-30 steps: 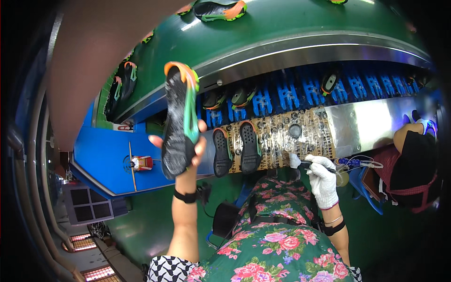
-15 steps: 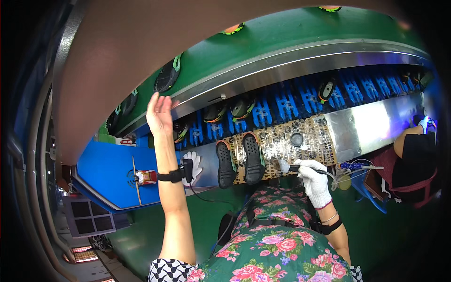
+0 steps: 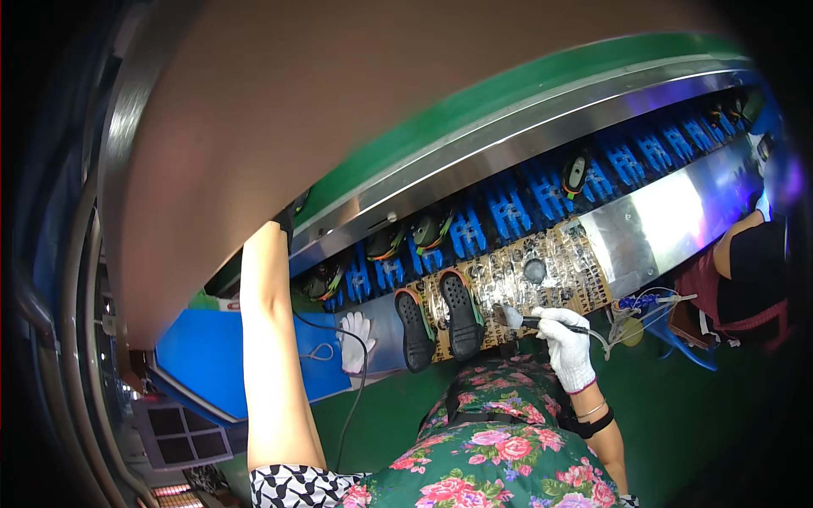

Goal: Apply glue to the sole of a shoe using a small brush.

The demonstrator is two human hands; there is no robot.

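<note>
My left forearm (image 3: 273,339) reaches up and away; the hand is hidden behind the brown overhanging surface past its black wristband (image 3: 285,222). In a white knit glove, my right hand (image 3: 566,337) is closed around the dark handle of a brush (image 3: 511,317). The brush's pale, flat bristles point left over the bench edge. Left of it, two black shoe parts with hole patterns and coloured edges lie side by side: one (image 3: 462,317) nearer the brush, the other (image 3: 415,332) farther left.
The metal bench (image 3: 652,237) has a taped brown covering (image 3: 563,292) with a dark round disc (image 3: 534,270). Behind it runs a row of blue racks (image 3: 512,212) holding several shoes. A white glove (image 3: 354,340) lies at left. Thin tubing (image 3: 656,309) hangs at right, near another person's arm (image 3: 738,233).
My left hand, bare and open half a second ago above the green belt near a shoe, has moved up and away behind the brown surface. My right hand still holds the brush.
</note>
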